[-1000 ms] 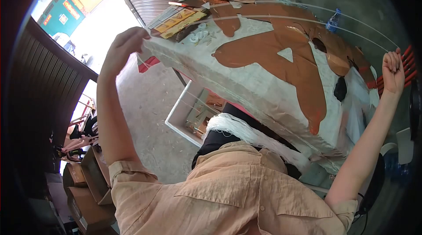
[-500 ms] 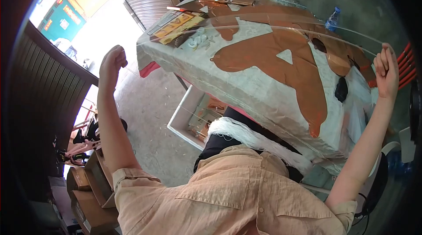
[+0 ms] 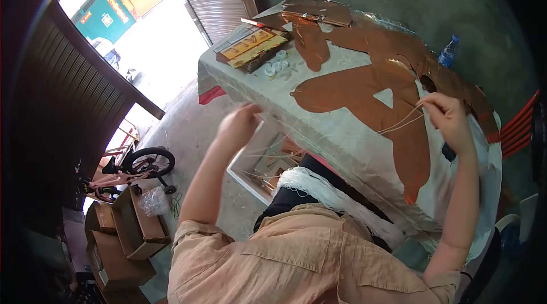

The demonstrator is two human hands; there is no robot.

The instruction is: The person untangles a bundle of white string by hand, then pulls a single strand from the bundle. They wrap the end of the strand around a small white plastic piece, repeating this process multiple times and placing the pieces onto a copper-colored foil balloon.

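Thin white string [image 3: 401, 123] runs from the pinched fingers of my right hand [image 3: 450, 119], over the brown sheet pieces [image 3: 364, 90] on the covered table [image 3: 339, 124]. My left hand [image 3: 239, 124] is blurred, raised beside the table's near left edge; its fingers look closed, but what they hold is too smeared to make out. Across my lap lies a bundle of white string [image 3: 336, 193], with loose strands near the white box [image 3: 245, 176].
On the table are a yellow printed packet [image 3: 250, 48] and small white rolls [image 3: 277, 66]. A bottle [image 3: 449, 50] stands beyond it. Cardboard boxes [image 3: 137, 224] and a small bicycle [image 3: 128, 170] are at left; a red chair [image 3: 519, 124] is at right.
Both hands have come down and inward, closer together. The string, earlier stretched high across the table, now hangs lower and slack from my right hand. The view has shifted.
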